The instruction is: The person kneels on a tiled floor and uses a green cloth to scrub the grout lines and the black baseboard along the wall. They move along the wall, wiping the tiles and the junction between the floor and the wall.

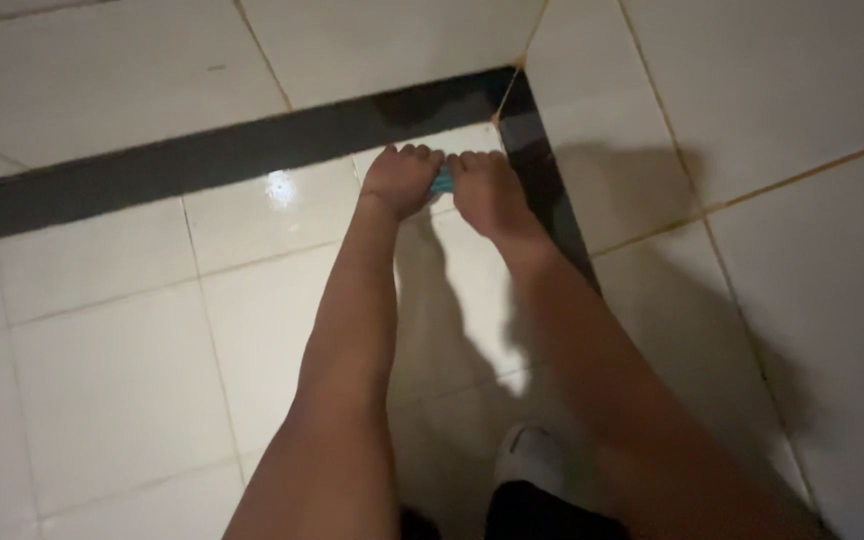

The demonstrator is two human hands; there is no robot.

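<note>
Both my arms reach forward and down to a white tiled floor (112, 380) near a room corner. My left hand (401, 178) and my right hand (485, 192) are side by side, fingers curled down over a small teal object (442, 181). Only a sliver of that object shows between the two hands, so I cannot tell what kind of thing it is. It is pressed against the floor tile just in front of the dark baseboard strip (202, 155).
The dark baseboard runs along the far wall (102, 70) and turns down the right wall (802, 250) at the corner (512, 80). A glossy reflection (280, 187) shines on the floor. My white shoe (532, 455) and dark clothing show at the bottom.
</note>
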